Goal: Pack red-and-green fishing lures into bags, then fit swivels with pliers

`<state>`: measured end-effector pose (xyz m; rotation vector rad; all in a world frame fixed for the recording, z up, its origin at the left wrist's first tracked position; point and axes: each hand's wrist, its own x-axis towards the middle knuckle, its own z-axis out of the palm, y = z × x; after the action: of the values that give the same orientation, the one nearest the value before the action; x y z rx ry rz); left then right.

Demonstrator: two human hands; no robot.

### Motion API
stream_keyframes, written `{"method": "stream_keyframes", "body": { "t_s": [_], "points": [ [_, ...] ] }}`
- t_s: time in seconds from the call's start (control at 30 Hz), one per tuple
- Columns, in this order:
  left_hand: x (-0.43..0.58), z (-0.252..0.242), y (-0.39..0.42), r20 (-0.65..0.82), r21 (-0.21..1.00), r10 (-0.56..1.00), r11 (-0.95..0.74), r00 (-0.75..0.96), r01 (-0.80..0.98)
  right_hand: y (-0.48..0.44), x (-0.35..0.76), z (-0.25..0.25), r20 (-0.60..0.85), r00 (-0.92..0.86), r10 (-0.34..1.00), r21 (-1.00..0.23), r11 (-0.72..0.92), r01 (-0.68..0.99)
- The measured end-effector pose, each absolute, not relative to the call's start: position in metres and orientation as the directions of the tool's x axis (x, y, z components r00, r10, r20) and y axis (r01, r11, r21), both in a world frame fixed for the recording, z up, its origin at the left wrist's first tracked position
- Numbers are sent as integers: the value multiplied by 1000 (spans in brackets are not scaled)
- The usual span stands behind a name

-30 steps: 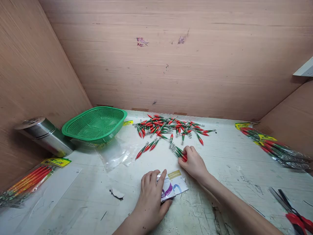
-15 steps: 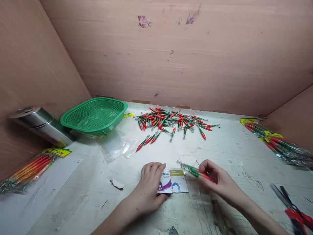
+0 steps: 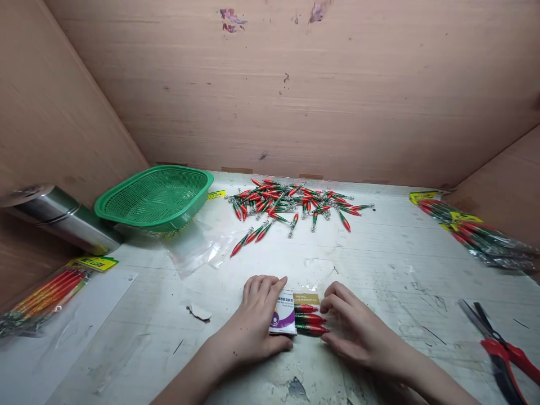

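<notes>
The left hand [image 3: 255,315] rests on the left part of a printed card [image 3: 283,314], its fingers bent over the far side and the thumb at the near edge, so this grip is closed on the card and holds it to the table [image 3: 379,259]. From the card's right edge stick out 3 red-and-green lures [image 3: 310,319], side by side, red ends pointing right, their other ends hidden under the purple-and-white panel. The right hand [image 3: 352,323] is at those red tips, its grip parted, with fingers on the far side and thumb on the near side; whether it touches them I cannot tell. At the far middle lies a loose pile of similar lures [image 3: 291,199], with 3 more set in a slanting row just nearer. To the left of the pile are a green basket [image 3: 189,214], a clear plastic bag [image 3: 189,259] and a metal flask [image 3: 63,219], with bagged orange lures [image 3: 48,295] nearer. On the right, packaged lures [image 3: 472,233] lie far and red-handled scissors [image 3: 498,343] near.
</notes>
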<state>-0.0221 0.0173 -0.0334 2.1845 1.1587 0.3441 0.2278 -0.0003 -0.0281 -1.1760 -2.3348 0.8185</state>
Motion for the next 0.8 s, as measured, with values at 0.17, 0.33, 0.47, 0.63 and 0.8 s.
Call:
{"method": "stream_keyframes", "body": {
  "t_s": [0.17, 0.33, 0.47, 0.63, 0.8],
  "points": [
    [-18, -34, 15, -60, 624, 824, -410, 563, 666, -8, 222, -36, 90, -613, 785, -661, 507, 553],
    [-20, -33, 15, -47, 623, 836, -403, 547, 670, -3, 218, -36, 145, -637, 757, -656, 555, 510],
    [-20, -32, 16, -55, 627, 831, -403, 554, 667, 7, 224, -34, 147, -573, 806, -647, 517, 560],
    [-19, -34, 17, -55, 639, 812, -419, 581, 646, 16, 213, -41, 132, -554, 822, -624, 503, 598],
    [-20, -36, 16, -29, 630, 807, -443, 590, 638, 19, 208, -40, 149, -564, 812, -593, 530, 606]
  ]
}}
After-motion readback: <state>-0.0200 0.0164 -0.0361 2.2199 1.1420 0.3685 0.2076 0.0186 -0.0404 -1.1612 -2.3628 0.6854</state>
